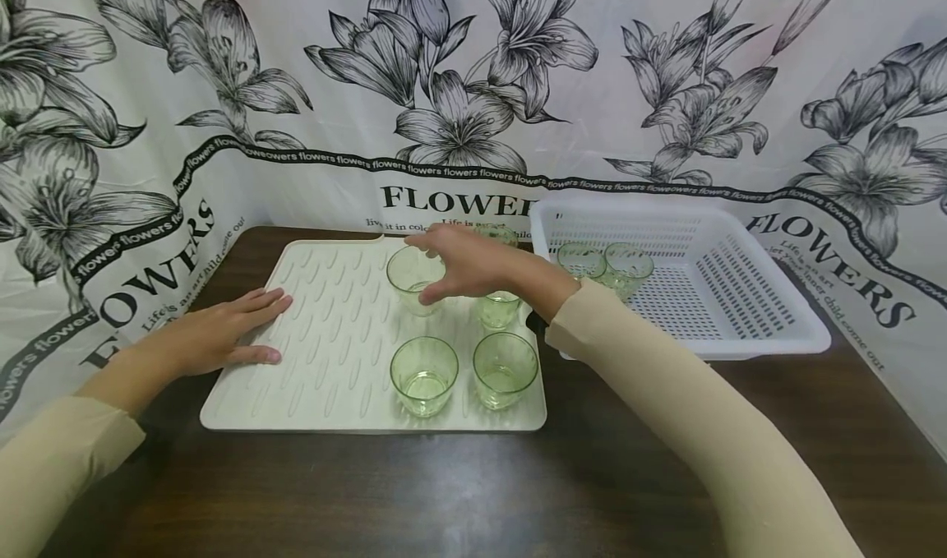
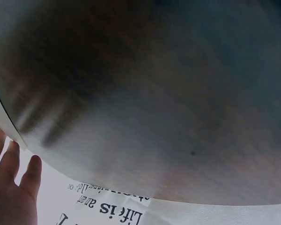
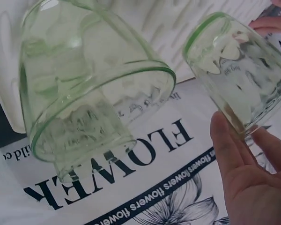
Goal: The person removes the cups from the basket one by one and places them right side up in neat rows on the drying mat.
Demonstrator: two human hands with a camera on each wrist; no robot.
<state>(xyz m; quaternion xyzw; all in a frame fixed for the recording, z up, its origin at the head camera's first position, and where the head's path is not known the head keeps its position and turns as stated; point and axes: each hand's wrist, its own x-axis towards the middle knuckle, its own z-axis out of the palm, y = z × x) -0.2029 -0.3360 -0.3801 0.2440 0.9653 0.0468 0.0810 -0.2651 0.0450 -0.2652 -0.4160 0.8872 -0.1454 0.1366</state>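
Several clear green drinking glasses stand upright on a white ridged draining mat. My right hand reaches over the mat and grips the back-left glass near its rim, thumb on the near side and fingers behind. In the right wrist view the fingers lie against that glass, beside a nearer glass. Two glasses, front left and front right, stand nearer me. Others are partly hidden behind my right hand and wrist. My left hand rests with extended fingers on the mat's left edge.
A white slotted plastic basket stands right of the mat, with two green glasses at its left side. Behind the dark wooden table hangs a white cloth printed with flowers. A dark surface fills most of the left wrist view.
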